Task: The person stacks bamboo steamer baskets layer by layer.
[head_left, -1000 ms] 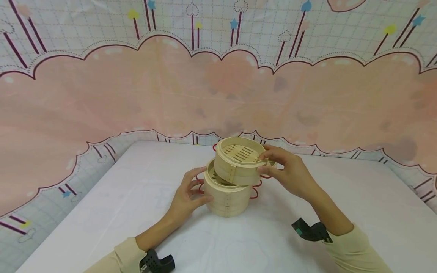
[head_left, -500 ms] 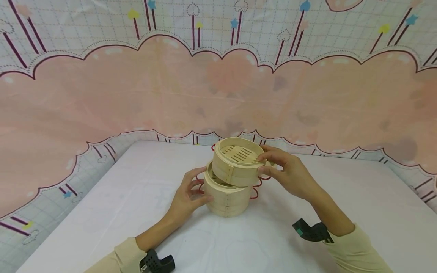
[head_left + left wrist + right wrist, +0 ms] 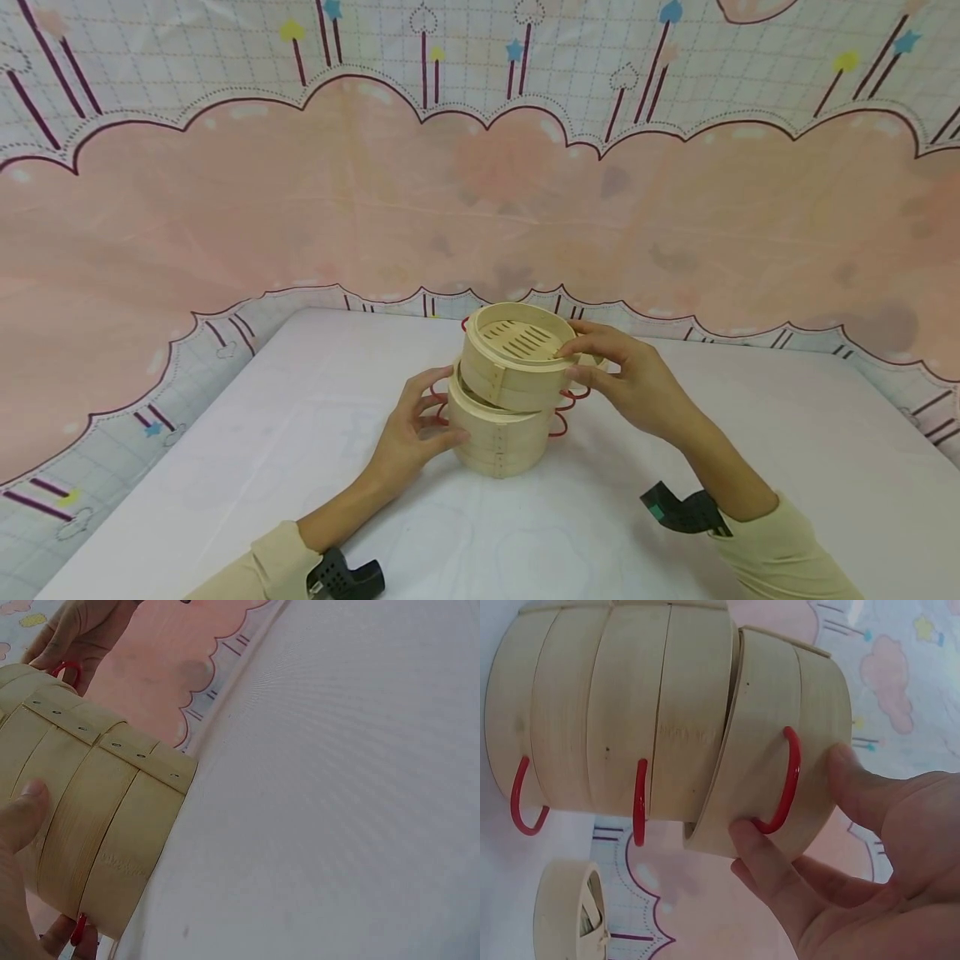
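Right hand (image 3: 633, 379) has the top tier (image 3: 516, 382) pinched by its side, tilted and off-center on the stack (image 3: 499, 443). Left hand (image 3: 412, 427) is gripping that stack on the table (image 3: 750, 408). Tbh the crooked angle could jam the rims, and letting go early could send the tier sliding off.
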The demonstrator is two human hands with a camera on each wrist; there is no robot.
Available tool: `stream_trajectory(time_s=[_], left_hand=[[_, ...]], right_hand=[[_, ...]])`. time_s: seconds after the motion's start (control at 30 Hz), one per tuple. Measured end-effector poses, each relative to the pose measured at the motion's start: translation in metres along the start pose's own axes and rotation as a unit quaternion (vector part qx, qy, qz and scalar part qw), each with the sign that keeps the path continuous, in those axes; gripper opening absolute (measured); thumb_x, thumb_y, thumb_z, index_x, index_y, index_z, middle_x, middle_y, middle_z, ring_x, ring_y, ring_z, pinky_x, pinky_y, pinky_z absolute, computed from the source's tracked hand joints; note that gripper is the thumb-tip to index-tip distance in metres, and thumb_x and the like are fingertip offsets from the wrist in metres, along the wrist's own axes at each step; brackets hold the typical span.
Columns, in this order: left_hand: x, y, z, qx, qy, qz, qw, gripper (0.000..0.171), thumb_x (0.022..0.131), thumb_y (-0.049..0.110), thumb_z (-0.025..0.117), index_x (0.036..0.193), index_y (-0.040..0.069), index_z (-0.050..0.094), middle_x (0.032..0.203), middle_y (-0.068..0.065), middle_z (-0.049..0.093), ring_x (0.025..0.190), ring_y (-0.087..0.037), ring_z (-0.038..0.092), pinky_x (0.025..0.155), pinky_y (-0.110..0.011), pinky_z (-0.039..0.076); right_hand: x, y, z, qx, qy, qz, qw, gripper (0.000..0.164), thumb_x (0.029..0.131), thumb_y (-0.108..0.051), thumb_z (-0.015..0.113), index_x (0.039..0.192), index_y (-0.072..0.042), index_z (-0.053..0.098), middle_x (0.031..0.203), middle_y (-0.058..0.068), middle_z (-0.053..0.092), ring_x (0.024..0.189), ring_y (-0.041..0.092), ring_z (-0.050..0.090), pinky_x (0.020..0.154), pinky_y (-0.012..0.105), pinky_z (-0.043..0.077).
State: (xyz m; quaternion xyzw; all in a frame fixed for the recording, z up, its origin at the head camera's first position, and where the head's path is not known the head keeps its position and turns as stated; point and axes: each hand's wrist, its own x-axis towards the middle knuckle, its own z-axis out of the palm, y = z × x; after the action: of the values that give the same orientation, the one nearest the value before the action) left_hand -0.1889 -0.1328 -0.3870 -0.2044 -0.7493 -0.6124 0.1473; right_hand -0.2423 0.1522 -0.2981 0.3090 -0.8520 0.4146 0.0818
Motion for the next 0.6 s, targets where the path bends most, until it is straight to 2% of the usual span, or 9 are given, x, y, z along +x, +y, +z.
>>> stream_trajectory(time_s=[0.23, 0.43, 0.6], left_hand=[[0.0006, 0.0005, 0.0005, -0.002, -0.001, 0.0, 1.0, 0.08, 0.076, -0.006, 0.076, 0.144, 0.006, 0.035, 0.145, -0.01, 0.031, 0.118, -0.034, 0.047, 0.09, -0.059, 0.044], [0.0011, -0.0001, 0.0009, 0.001, 0.002, 0.001, 1.0, 0.08, 0.076, -0.005, 0.076, 0.144, 0.006, 0.035, 0.145, -0.01, 0.032, 0.117, -0.034, 0.048, 0.09, -0.058, 0.044], [0.0012, -0.0006, 0.0015, 0.003, 0.004, 0.001, 1.0, 0.08, 0.076, -0.006, 0.076, 0.144, 0.006, 0.034, 0.145, -0.011, 0.032, 0.117, -0.034, 0.048, 0.09, -0.058, 0.044]], right_hand=[[0.0001, -0.0009, 0.0019, -0.002, 0.007, -0.004, 1.0, 0.02, 0.086, -0.012, 0.071, 0.104, -0.02, 0.069, 0.141, 0.005, 0.048, 0.133, 0.028, 0.038, 0.095, 0.055, 0.043], [0.0005, -0.0042, 0.0039, 0.023, 0.005, -0.014, 1.0, 0.019, 0.084, -0.009, 0.072, 0.102, -0.016, 0.069, 0.141, 0.006, 0.047, 0.128, 0.029, 0.044, 0.085, 0.043, 0.053], [0.001, -0.005, 0.0058, 0.045, 0.006, -0.017, 0.999, 0.019, 0.084, -0.006, 0.072, 0.101, -0.013, 0.069, 0.14, 0.008, 0.046, 0.127, 0.029, 0.045, 0.086, 0.037, 0.052]])
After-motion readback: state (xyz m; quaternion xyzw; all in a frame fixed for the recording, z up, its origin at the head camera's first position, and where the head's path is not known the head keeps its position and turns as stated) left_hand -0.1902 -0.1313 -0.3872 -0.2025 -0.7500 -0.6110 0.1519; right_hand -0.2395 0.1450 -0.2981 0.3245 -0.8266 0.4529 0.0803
